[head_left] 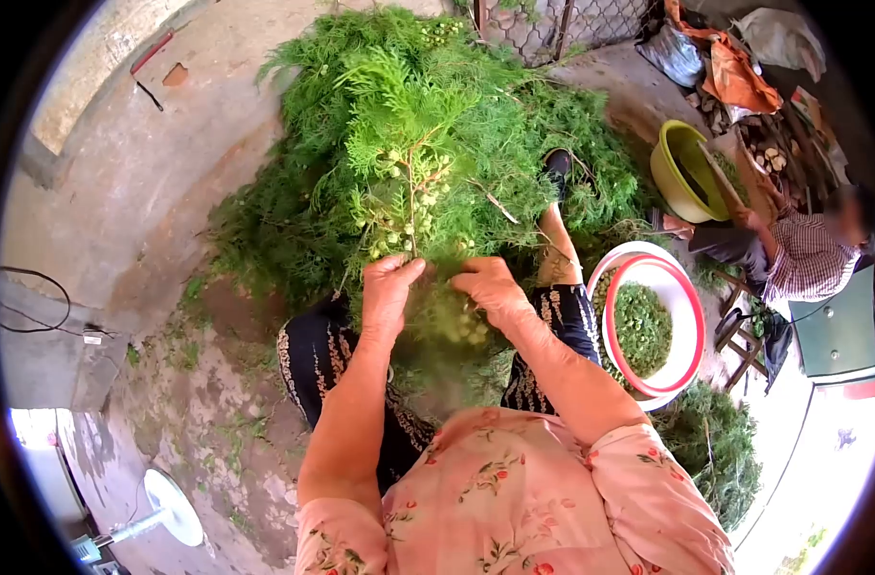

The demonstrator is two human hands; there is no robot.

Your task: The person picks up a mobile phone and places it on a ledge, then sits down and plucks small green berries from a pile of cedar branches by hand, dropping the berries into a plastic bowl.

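My left hand (389,295) is closed in a pinch around the lower stem of a cypress branch (411,196). Round green cones cluster along that branch, and its leafy tip points away from me. Just to the right, my right hand (498,290) has its fingers bent together beside the branch's base; what they grip, if anything, is blurred. Between and below both hands hangs a smeared green sprig (464,326) with cones. A large heap of cut cypress branches (313,182) lies in front of my knees.
At my right stands a white basin with a red-rimmed basin (698,331) holding picked green cones (642,331). Beyond are a yellow-green tub (669,177) and a seated person (806,254). More cut greenery (710,450) lies behind the basins. A white fan (176,508) stands at lower left.
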